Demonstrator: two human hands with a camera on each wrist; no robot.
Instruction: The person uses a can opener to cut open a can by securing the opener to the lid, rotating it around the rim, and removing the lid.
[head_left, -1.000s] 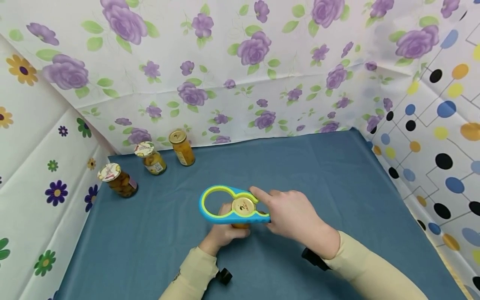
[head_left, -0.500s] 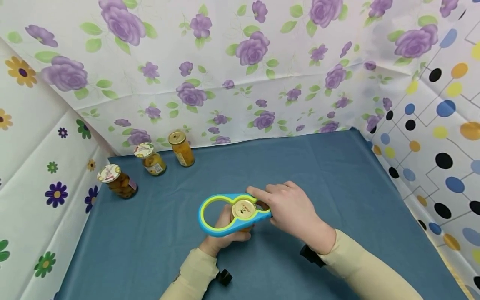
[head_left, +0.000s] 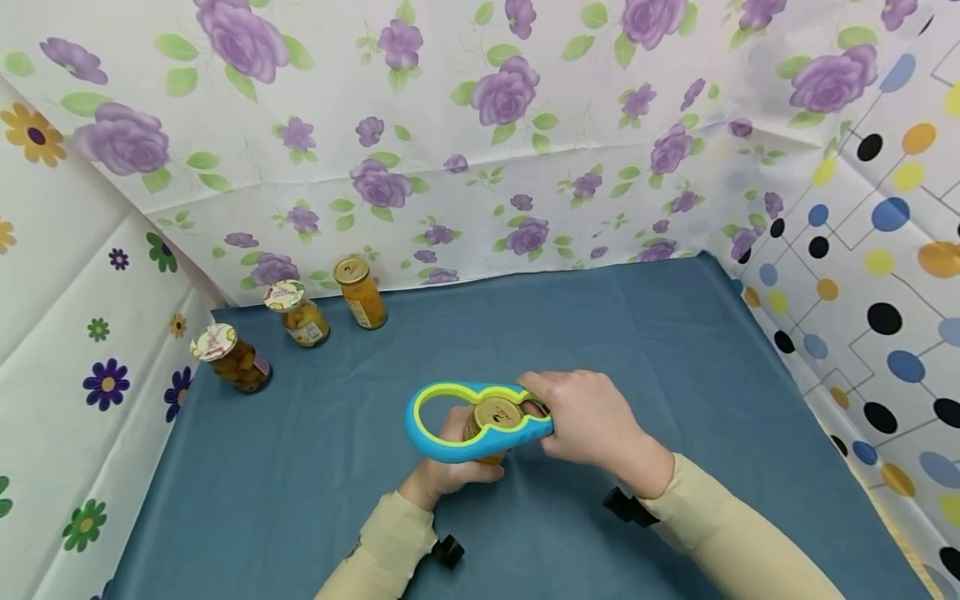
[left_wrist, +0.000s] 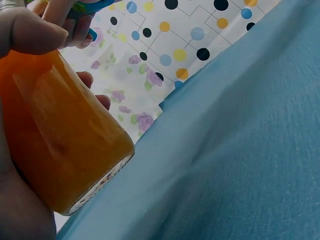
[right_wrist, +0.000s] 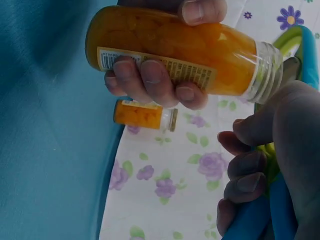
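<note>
My left hand (head_left: 448,477) grips a glass jar (right_wrist: 170,37) of orange fruit round its body, fingers across the paper label. In the right wrist view bare screw threads (right_wrist: 267,70) show at the jar's mouth. My right hand (head_left: 592,421) grips the end of a blue and lime-green jar opener (head_left: 450,452), held level above the left hand. Within the opener's middle ring sits a gold lid (head_left: 497,412), slightly tilted; how far it stands off the jar's mouth I cannot tell. In the left wrist view the jar's base (left_wrist: 100,185) is off the tablecloth.
Three more lidded jars stand at the back left: a dark one (head_left: 243,365), a yellowish one (head_left: 304,323) and an orange one (head_left: 362,298). Blue cloth (head_left: 637,333) covers the table. Patterned sheets (head_left: 450,108) hang behind and at both sides.
The opener's left end swung toward me, then came back nearly level, slightly further right. My right index finger, earlier stretched along the opener, is now drawn back and curled.
</note>
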